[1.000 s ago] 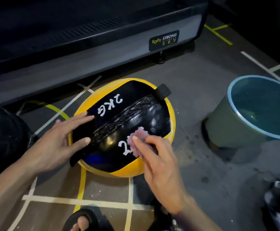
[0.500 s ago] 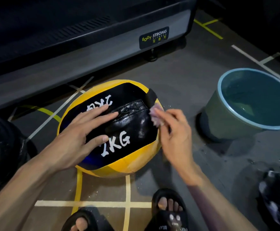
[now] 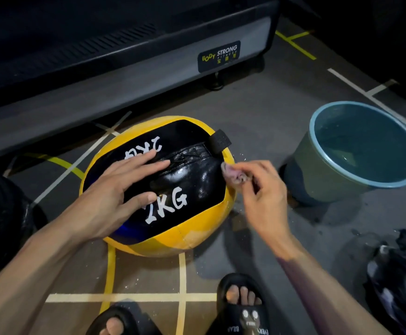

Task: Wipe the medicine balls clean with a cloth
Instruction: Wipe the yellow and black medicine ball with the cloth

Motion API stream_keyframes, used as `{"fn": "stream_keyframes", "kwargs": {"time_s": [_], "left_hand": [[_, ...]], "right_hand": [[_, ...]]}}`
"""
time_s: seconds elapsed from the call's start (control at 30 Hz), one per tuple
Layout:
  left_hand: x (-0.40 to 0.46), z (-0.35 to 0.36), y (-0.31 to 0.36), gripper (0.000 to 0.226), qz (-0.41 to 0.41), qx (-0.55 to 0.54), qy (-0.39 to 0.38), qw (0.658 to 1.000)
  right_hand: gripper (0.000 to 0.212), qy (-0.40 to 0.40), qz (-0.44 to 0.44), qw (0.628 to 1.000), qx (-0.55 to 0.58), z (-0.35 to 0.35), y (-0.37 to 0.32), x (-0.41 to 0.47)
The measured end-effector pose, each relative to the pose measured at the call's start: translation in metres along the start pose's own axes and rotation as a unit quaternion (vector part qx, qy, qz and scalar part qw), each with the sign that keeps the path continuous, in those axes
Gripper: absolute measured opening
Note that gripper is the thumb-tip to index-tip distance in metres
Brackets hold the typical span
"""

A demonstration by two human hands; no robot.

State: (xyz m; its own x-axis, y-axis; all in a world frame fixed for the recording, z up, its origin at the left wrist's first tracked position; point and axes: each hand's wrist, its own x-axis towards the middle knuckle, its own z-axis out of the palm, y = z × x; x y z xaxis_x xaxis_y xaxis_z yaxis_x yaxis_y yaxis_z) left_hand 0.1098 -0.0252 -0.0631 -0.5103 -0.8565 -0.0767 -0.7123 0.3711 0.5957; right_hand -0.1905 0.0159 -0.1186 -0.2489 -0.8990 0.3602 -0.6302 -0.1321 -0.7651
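Head view: the medicine ball (image 3: 173, 204) sits mid-frame on the floor. The left hand (image 3: 115, 197) now lies flat across its black panel, while the right hand (image 3: 264, 194) pinches the cloth (image 3: 235, 174), moved to the ball's right edge (the panel apparently wiped).

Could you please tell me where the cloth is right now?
In the head view, the pink cloth is pinched in the right hand, against the right edge of the medicine ball, left of the bucket.

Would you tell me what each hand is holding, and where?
Right hand pinches the bunched pink cloth in its fingertips; left hand only rests flat on the medicine ball.
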Motion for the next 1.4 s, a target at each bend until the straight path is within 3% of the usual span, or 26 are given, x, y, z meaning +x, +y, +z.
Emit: {"fn": "stream_keyframes", "kwargs": {"time_s": [0.17,0.33,0.5,0.63,0.73,0.8,0.9,0.97,1.1,1.23,1.3,1.4], "left_hand": [[0.006,-0.002,0.001,0.060,-0.001,0.004,0.005,1.000],[0.007,-0.002,-0.003,0.060,0.009,0.008,0.000,1.000],[0.011,-0.001,0.005,0.059,-0.007,-0.002,0.001,1.000],[0.013,0.000,0.008,0.059,-0.015,0.005,0.009,1.000],[0.015,0.003,0.012,0.060,-0.010,0.020,0.011,1.000],[0.018,0.005,0.015,0.060,-0.008,0.022,0.017,1.000],[0.023,0.011,0.021,0.059,-0.019,0.031,0.034,0.999],[0.028,0.017,0.030,0.059,-0.026,0.049,0.041,0.998],[0.040,0.025,0.044,0.058,-0.040,0.079,0.052,0.995],[0.040,0.026,0.042,0.057,-0.046,0.086,0.053,0.994],[0.039,0.026,0.042,0.057,-0.050,0.085,0.054,0.994],[0.042,0.027,0.041,0.057,-0.057,0.094,0.061,0.992]], "right_hand": [[0.022,0.009,0.015,0.999,0.039,0.018,-0.015,-0.044],[0.034,-0.097,-0.010,0.994,0.058,0.001,-0.010,-0.071],[0.031,0.004,0.075,0.996,0.039,0.013,-0.001,-0.047],[0.020,-0.058,0.030,0.996,0.061,0.027,-0.024,-0.084],[0.018,-0.111,-0.051,0.989,0.082,0.022,-0.023,-0.094],[0.023,-0.096,-0.021,0.992,0.084,0.010,-0.015,-0.084],[0.036,-0.001,0.081,0.995,0.062,-0.004,-0.004,-0.056],[0.033,0.011,0.097,0.993,0.064,0.005,-0.005,-0.046],[0.022,-0.019,0.070,0.996,0.061,0.029,-0.025,-0.079],[0.017,-0.146,-0.003,0.983,0.116,0.035,-0.034,-0.115],[0.016,-0.113,-0.008,0.987,0.111,0.026,-0.028,-0.106],[0.027,-0.003,0.077,0.995,0.064,0.002,-0.009,-0.074]]}}
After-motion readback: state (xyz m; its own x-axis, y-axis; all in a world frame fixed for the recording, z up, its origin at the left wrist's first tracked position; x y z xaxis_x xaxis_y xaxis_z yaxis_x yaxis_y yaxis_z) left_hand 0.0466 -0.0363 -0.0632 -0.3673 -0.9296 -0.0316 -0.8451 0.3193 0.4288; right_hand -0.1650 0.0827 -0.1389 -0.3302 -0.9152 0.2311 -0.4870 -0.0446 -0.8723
